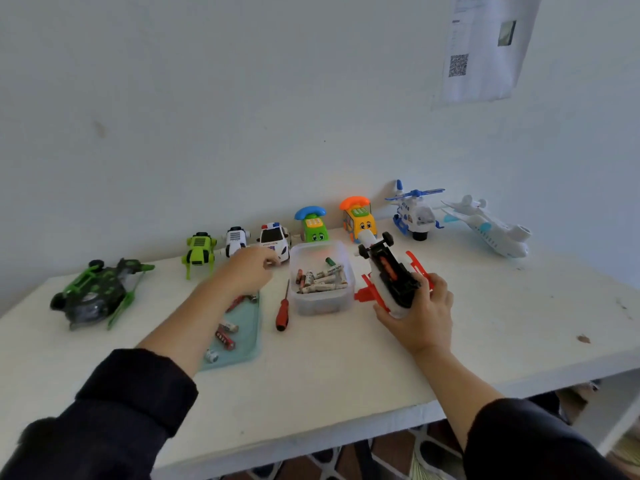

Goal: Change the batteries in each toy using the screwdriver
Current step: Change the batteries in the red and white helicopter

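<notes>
My right hand [424, 311] grips a red and white toy helicopter [388, 275], turned belly up with its black underside and wheels showing. The hand holds it just right of a clear tub [341, 296] holding several batteries. My left hand [247, 270] hovers, blurred, above the far end of a teal tray [247, 337] that holds a few loose batteries. Its fingertips point at the white police car [275, 239], and I cannot tell whether they pinch anything. A red-handled screwdriver [283, 311] lies on the table between the tray and the tub.
Along the wall stand a green and black helicopter [98, 294], a green robot car [199, 252], a white robot car [235, 239], a green phone car [313, 225], an orange phone car [358, 220], a blue and white helicopter [414, 213] and a white plane [488, 225]. The white table's front edge [346, 433] is near me.
</notes>
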